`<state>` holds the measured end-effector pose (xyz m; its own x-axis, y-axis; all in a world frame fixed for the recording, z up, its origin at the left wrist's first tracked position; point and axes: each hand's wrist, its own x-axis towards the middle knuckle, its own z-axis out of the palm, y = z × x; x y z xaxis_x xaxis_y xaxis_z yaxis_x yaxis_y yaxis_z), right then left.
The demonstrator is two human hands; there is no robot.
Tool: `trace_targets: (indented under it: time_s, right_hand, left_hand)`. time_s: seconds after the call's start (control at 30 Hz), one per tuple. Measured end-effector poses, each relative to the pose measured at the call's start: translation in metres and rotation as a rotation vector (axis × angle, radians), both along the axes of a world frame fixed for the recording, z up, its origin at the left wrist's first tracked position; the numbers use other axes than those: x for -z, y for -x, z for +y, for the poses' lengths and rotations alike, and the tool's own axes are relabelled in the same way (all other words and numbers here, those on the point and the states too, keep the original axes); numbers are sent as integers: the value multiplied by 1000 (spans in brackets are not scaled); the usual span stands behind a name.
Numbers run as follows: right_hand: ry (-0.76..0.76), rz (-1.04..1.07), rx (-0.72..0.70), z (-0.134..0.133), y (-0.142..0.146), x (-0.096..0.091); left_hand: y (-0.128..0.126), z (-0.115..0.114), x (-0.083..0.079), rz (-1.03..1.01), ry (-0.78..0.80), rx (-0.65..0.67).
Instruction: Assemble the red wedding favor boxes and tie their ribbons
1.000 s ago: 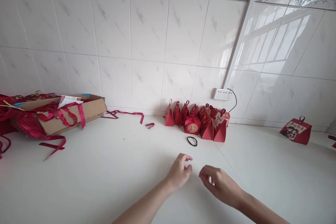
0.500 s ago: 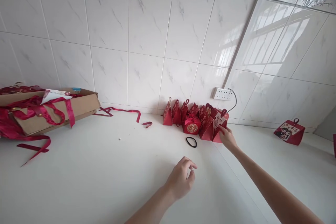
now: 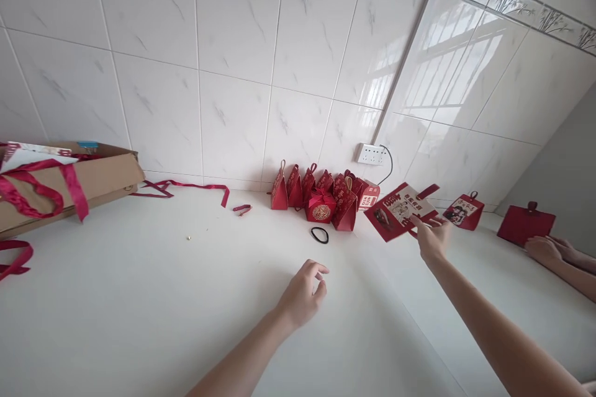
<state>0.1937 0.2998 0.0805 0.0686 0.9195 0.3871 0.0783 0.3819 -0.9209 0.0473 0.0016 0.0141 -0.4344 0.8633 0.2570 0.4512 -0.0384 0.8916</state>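
Observation:
My right hand [image 3: 432, 237] grips a red gift box [image 3: 395, 211] by its edge, tilted and held off the white table, with a strap loop sticking up at its upper right. A printed figure and lettering show on its pale panel. To its left stand several red triangular gift boxes [image 3: 279, 191] with loops on top. A small red box with a bow and gold emblem [image 3: 320, 206] sits in front of them. My left hand [image 3: 305, 294] hovers over the table with fingers curled but apart, holding nothing; a black hair tie [image 3: 320, 235] lies beyond it.
A cardboard box [image 3: 105, 177] with red ribbons stands at the left. A red ribbon [image 3: 198, 187] and a small red strip [image 3: 242, 208] lie near the wall. Another picture box [image 3: 470, 211] stands at right. Another person's hands [image 3: 552, 251] touch a red box [image 3: 521, 226]. A power strip [image 3: 370, 154] is on the wall.
My right hand has lifted a gift box from the group's right end and carried it right. The view has turned right, bringing another person's hands in. My left hand keeps its pose.

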Motion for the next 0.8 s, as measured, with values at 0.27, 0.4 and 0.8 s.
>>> trace_targets:
  time_s: [0.27,0.4,0.8]
  right_hand:
    - [210,423,-773,-119,61,-23]
    - [438,525,-1066,-166,88,12]
    - [826,558,-1347,-167,80,48]
  left_hand:
    - [1,-1,-5,-287,-186,7]
    - [9,-7,-17,-314,-379,-124]
    - [15,-11,-12,75,-370,-293]
